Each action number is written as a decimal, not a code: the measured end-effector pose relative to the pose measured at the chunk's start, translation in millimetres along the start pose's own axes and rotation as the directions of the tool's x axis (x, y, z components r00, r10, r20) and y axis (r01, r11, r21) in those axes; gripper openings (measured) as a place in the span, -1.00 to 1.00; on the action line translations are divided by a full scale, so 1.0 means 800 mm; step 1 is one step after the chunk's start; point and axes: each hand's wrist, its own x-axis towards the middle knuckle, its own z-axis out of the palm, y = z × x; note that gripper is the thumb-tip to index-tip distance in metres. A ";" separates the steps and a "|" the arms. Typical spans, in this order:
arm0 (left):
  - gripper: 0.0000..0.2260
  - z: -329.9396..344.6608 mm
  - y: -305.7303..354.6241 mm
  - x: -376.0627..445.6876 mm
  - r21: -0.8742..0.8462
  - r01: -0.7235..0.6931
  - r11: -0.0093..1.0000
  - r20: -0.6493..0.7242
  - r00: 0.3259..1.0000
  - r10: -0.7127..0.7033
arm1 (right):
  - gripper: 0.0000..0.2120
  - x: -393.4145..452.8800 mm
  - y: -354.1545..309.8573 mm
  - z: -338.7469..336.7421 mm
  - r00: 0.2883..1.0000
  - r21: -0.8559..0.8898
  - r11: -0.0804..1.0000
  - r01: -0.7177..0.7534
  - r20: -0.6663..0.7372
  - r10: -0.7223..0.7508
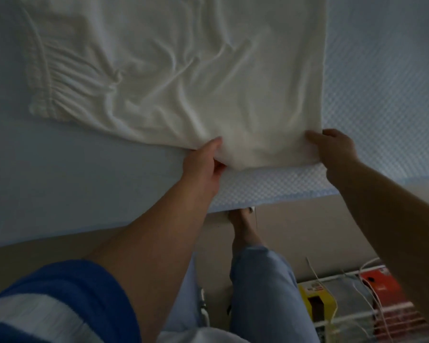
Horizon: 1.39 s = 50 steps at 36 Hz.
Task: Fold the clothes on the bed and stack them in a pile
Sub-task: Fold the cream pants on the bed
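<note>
**Both my hands hold the near edge of the white garment**

The cream-white soft cloth garment (183,78) lies spread on the bed (35,184) and fills the upper middle of the frame. It has many wrinkles. Its gathered elastic band (47,82) is at the upper left of the frame, and its near hem is in the middle of the frame, close to the edge of the bed.

My left hand (204,164) is at the centre of the frame. Its thumb lies on top of the cloth and the other fingers are curled under the hem, so it pinches the garment. My right hand (334,149) is at the centre right, at the corner of the hem. Its fingers (317,141) are curled onto the cloth and grip this corner.

Under the hem there is a pale blue textured waffle-pattern cover (382,100), which goes along the right side of the frame; the left part of the bed is smooth pale blue.

In the lower part of the frame I see my blue and white sleeve (60,293), my light blue trousers (263,293) and one bare foot (243,226) on the beige floor. At the lower right stand a yellow box (316,300) and a red box (379,283) with white cables over them.
</note>
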 end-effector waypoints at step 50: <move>-0.78 -0.006 -0.010 -0.010 0.579 -0.561 -0.592 0.813 0.450 0.369 | -0.73 -0.004 0.016 -0.042 0.296 -0.513 -0.042 0.857 0.558 -0.776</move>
